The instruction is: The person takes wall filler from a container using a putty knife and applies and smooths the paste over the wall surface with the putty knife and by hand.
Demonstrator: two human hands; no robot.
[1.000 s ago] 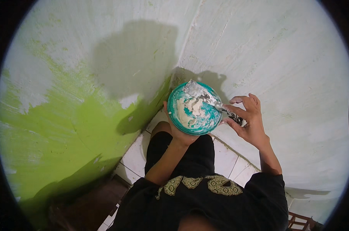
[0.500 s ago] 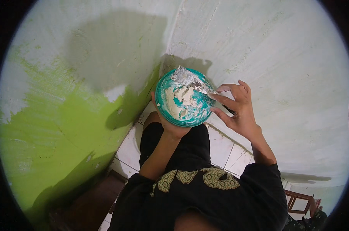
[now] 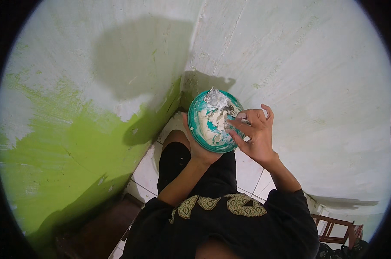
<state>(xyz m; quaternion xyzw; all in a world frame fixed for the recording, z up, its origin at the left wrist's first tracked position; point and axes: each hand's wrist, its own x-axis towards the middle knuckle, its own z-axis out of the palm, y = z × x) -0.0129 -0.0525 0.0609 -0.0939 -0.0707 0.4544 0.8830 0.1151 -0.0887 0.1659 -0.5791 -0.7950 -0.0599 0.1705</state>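
Note:
Below me, my left hand supports a round teal container from underneath, its fingers curved round the left rim. Off-white putty is smeared and lumped inside it. A putty-coated scraper rests across the top of the container, blade at the upper rim, with its handle mostly hidden behind my right hand. That hand is open, its bent fingers apart and reaching over the putty and the scraper from the right.
A wall with patchy green and whitish paint meets a pale wall in a corner. White tiles form the floor. Brown furniture stands lower left; a wooden frame with dark patterned fabric beside it is lower right.
My right hand has moved leftward, further over the container. The container and scraper shifted up and left, then back down and right with my left hand.

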